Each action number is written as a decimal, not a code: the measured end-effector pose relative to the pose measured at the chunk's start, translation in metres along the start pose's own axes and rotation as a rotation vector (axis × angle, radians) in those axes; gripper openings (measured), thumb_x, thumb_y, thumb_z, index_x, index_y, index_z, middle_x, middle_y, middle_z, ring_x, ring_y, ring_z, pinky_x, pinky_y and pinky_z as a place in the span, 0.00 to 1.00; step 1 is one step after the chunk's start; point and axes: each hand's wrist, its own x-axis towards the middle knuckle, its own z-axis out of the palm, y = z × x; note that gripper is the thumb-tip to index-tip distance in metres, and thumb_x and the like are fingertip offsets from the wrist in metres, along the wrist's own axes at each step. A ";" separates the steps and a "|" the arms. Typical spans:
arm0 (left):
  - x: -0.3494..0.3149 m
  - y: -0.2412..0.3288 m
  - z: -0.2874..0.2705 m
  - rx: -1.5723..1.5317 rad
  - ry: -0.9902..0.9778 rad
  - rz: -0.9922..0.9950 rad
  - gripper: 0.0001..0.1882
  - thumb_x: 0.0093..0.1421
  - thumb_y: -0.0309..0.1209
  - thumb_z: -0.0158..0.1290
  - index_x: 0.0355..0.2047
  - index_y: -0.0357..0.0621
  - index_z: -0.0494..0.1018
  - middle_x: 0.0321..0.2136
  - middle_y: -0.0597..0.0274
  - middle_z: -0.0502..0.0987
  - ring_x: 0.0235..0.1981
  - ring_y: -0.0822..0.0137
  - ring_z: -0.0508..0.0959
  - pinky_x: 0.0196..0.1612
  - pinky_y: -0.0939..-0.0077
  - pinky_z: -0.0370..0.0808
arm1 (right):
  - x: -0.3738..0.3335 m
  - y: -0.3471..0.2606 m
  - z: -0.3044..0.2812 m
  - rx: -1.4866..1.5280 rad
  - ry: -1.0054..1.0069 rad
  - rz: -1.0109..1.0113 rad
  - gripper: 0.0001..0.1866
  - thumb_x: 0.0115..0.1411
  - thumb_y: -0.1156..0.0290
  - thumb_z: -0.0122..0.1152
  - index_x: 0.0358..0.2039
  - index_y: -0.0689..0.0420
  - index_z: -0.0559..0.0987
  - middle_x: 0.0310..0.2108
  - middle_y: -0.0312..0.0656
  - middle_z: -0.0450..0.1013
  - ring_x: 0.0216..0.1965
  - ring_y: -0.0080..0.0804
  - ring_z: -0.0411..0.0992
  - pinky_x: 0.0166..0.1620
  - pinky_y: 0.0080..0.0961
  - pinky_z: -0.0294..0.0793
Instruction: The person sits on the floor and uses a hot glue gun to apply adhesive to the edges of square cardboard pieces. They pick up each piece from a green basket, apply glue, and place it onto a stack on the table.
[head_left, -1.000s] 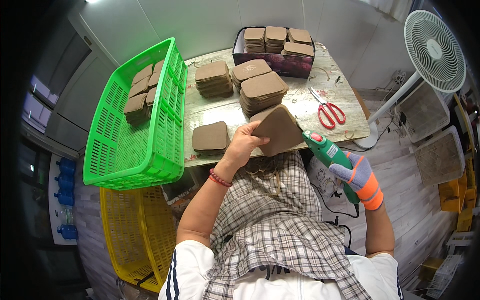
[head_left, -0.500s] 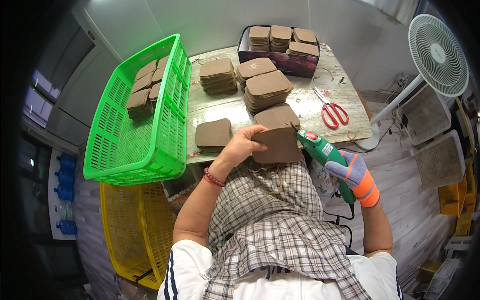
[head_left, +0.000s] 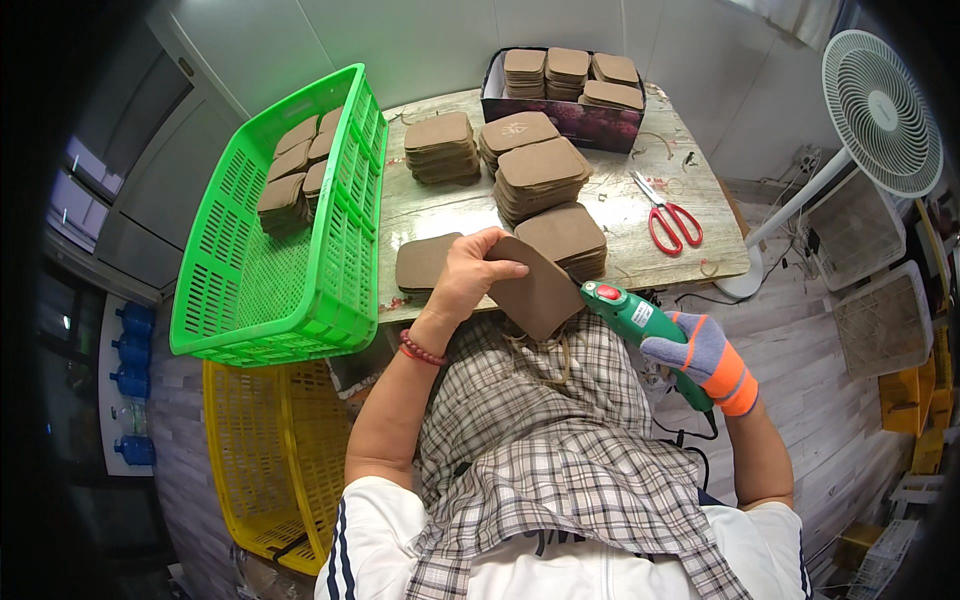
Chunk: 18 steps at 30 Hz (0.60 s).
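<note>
At the far left, blue water jugs (head_left: 133,385) are sitting in the dim rim of the view, hard to make out. A yellow crate (head_left: 283,430) is standing partly hidden by a green basket (head_left: 345,230), which is holding brown stacks (head_left: 283,203). On the table (head_left: 625,165), a low brown stack (head_left: 424,263) is lying partly covered by the left hand (head_left: 468,275). That bare hand is pinching the upper left edge of a brown rounded-corner piece (head_left: 540,292), some of its fingers being hidden behind it. The piece is hanging tilted above the plaid apron (head_left: 530,440), overlapping the view of a thicker stack (head_left: 575,235) on the table. A green corded power tool (head_left: 632,312) is pointing its tip at the piece's right edge; whether they are touching, I cannot tell. Beyond, red-handled scissors (head_left: 675,226) are lying on the table. The gloved right hand (head_left: 708,352) is gripping the tool's body, its fingertips being mostly out of sight. At the right, a white fan (head_left: 862,130) is standing, its base partly hidden
</note>
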 end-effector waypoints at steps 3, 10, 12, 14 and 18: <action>-0.002 0.001 0.006 0.076 -0.037 -0.034 0.11 0.48 0.17 0.59 0.34 0.38 0.74 0.29 0.66 0.77 0.30 0.77 0.76 0.35 0.83 0.74 | 0.003 -0.001 0.005 -0.013 0.007 0.002 0.19 0.52 0.58 0.68 0.35 0.60 0.77 0.18 0.30 0.69 0.18 0.14 0.65 0.22 0.15 0.65; -0.008 0.000 0.016 0.134 -0.183 -0.121 0.13 0.49 0.16 0.58 0.36 0.37 0.73 0.30 0.67 0.77 0.33 0.77 0.75 0.38 0.83 0.73 | 0.012 -0.008 0.015 0.028 -0.033 0.001 0.19 0.51 0.59 0.68 0.35 0.61 0.77 0.19 0.31 0.70 0.17 0.14 0.65 0.21 0.14 0.65; -0.008 -0.001 0.016 0.210 -0.203 -0.141 0.17 0.49 0.16 0.58 0.40 0.37 0.72 0.31 0.67 0.77 0.34 0.76 0.75 0.39 0.83 0.73 | 0.017 -0.011 0.020 0.031 -0.043 -0.018 0.19 0.51 0.59 0.68 0.35 0.61 0.77 0.19 0.31 0.70 0.17 0.14 0.65 0.21 0.13 0.65; -0.012 0.001 0.018 0.321 -0.200 -0.154 0.21 0.48 0.15 0.57 0.44 0.38 0.70 0.31 0.68 0.76 0.33 0.76 0.75 0.40 0.82 0.73 | 0.025 -0.014 0.029 0.039 -0.058 -0.032 0.18 0.52 0.60 0.68 0.35 0.61 0.77 0.20 0.31 0.70 0.17 0.14 0.65 0.21 0.13 0.64; -0.020 -0.016 -0.008 -0.011 -0.026 -0.164 0.27 0.45 0.15 0.59 0.48 0.41 0.70 0.32 0.65 0.74 0.34 0.73 0.74 0.38 0.80 0.72 | 0.035 -0.008 0.036 0.078 -0.007 -0.068 0.17 0.52 0.61 0.68 0.34 0.61 0.76 0.19 0.31 0.69 0.18 0.14 0.65 0.22 0.13 0.64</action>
